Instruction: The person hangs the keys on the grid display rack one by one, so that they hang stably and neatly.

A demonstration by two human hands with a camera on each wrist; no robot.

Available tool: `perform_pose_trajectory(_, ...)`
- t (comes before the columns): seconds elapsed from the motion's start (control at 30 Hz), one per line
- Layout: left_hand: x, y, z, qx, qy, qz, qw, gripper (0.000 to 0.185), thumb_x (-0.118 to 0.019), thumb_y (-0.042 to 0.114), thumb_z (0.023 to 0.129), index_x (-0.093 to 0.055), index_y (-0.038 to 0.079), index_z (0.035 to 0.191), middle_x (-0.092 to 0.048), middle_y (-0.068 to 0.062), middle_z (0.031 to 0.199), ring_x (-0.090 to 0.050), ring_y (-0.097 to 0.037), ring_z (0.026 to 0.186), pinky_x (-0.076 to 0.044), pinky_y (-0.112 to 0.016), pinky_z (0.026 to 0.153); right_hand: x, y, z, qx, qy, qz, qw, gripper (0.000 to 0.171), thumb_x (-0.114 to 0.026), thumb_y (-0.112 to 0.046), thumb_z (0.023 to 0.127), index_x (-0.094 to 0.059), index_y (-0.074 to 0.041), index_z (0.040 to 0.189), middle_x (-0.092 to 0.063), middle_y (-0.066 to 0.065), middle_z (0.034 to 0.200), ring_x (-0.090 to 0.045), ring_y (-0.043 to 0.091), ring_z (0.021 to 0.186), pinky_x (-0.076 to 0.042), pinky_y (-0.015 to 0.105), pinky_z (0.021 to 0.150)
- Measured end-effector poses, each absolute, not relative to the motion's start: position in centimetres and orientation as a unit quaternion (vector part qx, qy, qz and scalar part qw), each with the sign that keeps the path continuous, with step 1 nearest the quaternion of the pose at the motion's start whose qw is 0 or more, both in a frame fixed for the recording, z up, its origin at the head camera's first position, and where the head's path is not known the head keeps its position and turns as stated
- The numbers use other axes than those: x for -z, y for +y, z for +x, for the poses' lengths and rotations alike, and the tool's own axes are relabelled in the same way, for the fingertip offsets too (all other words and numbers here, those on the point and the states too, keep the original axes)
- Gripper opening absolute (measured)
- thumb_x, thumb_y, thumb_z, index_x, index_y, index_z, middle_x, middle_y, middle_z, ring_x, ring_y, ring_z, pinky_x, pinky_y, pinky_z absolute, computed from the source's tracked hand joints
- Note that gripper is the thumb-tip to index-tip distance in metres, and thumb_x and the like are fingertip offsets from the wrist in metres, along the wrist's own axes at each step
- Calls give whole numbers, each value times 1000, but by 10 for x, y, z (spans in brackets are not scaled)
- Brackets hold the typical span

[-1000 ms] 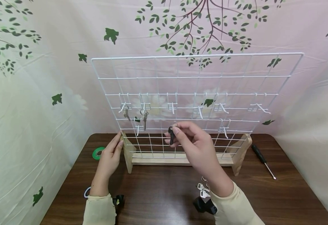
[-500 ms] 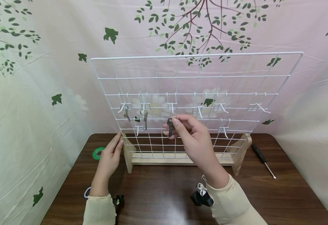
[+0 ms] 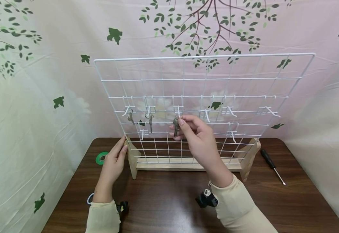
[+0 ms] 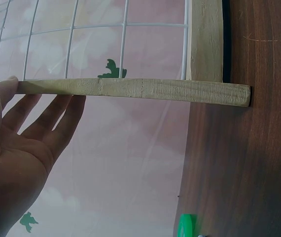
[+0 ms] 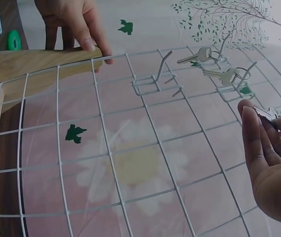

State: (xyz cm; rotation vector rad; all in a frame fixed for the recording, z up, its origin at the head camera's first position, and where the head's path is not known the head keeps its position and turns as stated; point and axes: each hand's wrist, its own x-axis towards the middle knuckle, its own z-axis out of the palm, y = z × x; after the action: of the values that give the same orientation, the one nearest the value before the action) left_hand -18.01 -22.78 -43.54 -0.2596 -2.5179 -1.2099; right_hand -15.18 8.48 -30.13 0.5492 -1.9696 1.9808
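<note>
My right hand (image 3: 199,136) pinches a key (image 3: 175,127) between thumb and fingers, its ring just beneath the tip of a white hook (image 3: 178,111) on the wire grid rack (image 3: 204,58). In the right wrist view the key (image 5: 266,117) is partly hidden by the fingers. My left hand (image 3: 115,161) holds the rack's left wooden support (image 3: 132,161), thumb on one side and fingers on the other, as the left wrist view shows of the wooden support (image 4: 145,89). Two keys hang by rings on hooks to the left: one key (image 3: 131,117) outermost, another key (image 3: 150,123) beside it.
More white hooks, such as the far-right hook (image 3: 269,111), line the grid. A screwdriver (image 3: 272,166) lies right of the rack on the brown table (image 3: 163,200), and a green tape roll (image 3: 100,158) left. Another key (image 3: 206,192) shows by my right sleeve.
My right hand has risen with the key, bringing its ring up to the middle-left hook. The left hand stays on the wooden support.
</note>
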Motion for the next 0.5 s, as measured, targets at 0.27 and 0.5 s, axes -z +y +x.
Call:
perform_pose_trajectory(0.27,436,-228,-179,426,-884,-91,167,50,-46,28,117,-42,15,165,-45,-13,170,-49,-38,153,-45,-55,121,300,85,-158,-679,-700,170,140,21,-59,-10,110,-66,3,125,-79,27,109,-79,20,84,-70,36,79)
perform_pose_trajectory(0.5,435,-228,-180,423,-886,-91,167,51,-46,29,117,-42,16,166,-45,-14,170,-50,-40,152,-45,-56,120,305,88,-160,-669,-710,170,139,24,-59,-8,110,-64,1,131,-76,26,109,-78,16,88,-69,33,81)
